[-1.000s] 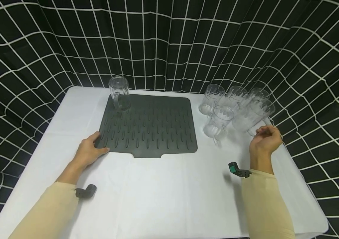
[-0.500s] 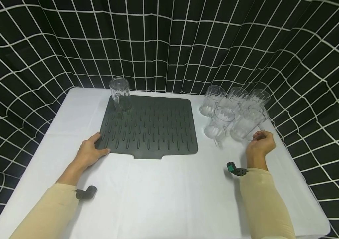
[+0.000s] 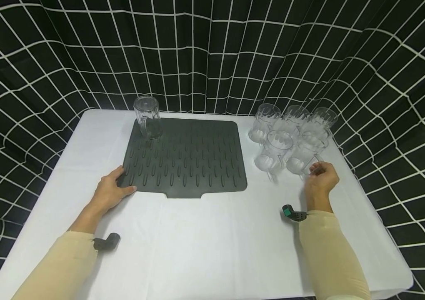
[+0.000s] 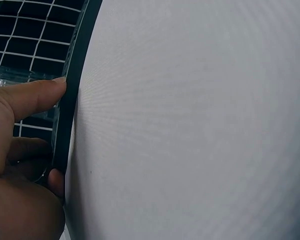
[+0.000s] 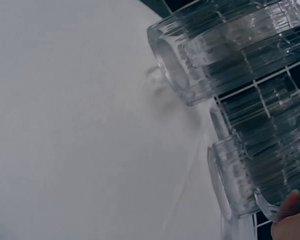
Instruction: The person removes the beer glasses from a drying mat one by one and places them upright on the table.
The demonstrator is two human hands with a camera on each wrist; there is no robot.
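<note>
At the right of the head view, my right hand (image 3: 322, 180) holds the handle of a clear glass mug (image 3: 302, 156), fingers curled at it. In the right wrist view this mug (image 5: 232, 172) appears upright, its base close to the cloth, with the fingertips (image 5: 290, 202) at the handle. My left hand (image 3: 108, 191) rests at the near left corner of a dark grey ribbed drying mat (image 3: 186, 166), thumb along the front edge and fingers along the left edge. Another glass mug (image 3: 148, 121) stands on the mat's far left corner.
Several more clear mugs stand close together at the back right, one front mug (image 3: 274, 152) directly left of the held one. A white cloth (image 3: 197, 241) covers the table. Black netting-patterned curtains (image 3: 193, 58) with white grid lines enclose the back and sides.
My right hand has moved left and slightly down with the mug, which has gone from tilted to upright beside the front mug. The left hand stays at the mat's corner.
</note>
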